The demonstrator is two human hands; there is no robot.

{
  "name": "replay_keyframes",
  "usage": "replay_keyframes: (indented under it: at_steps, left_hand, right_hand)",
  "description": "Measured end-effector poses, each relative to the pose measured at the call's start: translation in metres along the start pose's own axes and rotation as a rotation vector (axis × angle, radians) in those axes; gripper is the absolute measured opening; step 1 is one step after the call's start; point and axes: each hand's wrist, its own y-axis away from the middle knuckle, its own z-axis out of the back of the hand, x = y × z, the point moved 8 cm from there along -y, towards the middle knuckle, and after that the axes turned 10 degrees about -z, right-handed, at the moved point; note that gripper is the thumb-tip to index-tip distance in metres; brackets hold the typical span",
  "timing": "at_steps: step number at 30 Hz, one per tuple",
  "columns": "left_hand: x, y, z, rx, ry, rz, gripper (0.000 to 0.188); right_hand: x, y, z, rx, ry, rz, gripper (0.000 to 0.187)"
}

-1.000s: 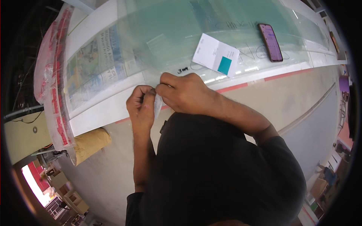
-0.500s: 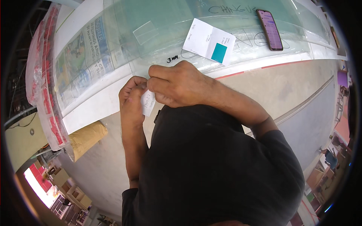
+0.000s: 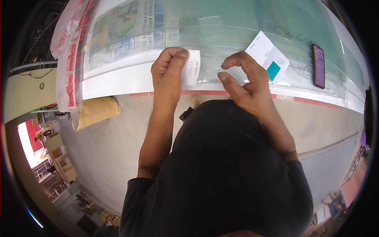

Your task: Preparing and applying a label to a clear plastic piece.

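Between the thumb and bent fingers of my left hand [image 3: 169, 69] is a small white slip of paper [image 3: 192, 71] with handwriting on it. My right hand [image 3: 246, 79] holds nothing; its thumb and index finger curve apart, a short way right of the slip. Just past the right hand lies a folded white sheet [image 3: 260, 46] with a teal square [image 3: 273, 71] at one corner, partly hidden by that hand. A phone [image 3: 319, 66] with a lit screen rests to its right. All this is over a glass-topped table [image 3: 221, 35].
Newspaper [image 3: 130, 29] lies under clear sheeting at the left. Beside it runs a plastic-wrapped bundle with red strips [image 3: 70, 67]. A brown paper-wrapped roll [image 3: 98, 112] is below the table's left corner. The white table edge [image 3: 118, 87] faces me.
My hands have parted: the right let go of the slip and moved right, while the left keeps it and is now over the table edge. The view has shifted.
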Motion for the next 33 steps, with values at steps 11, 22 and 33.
replay_keyframes:
  at_steps: [11, 22, 33]
  left_hand:
    - [-0.033, 0.013, -0.023, 0.043, -0.053, -0.155, 0.019]
    - [-0.047, 0.024, -0.043, 0.266, -0.063, -0.348, 0.033]
    - [-0.036, 0.003, -0.038, 0.223, 0.007, -0.087, 0.022]
  right_hand:
    - [0.026, -0.012, -0.021, -0.100, 0.145, 0.085, 0.037]
    - [-0.010, -0.015, -0.011, -0.129, -0.081, -0.234, 0.016]
    - [-0.033, -0.017, -0.004, 0.013, -0.453, -0.508, 0.011]
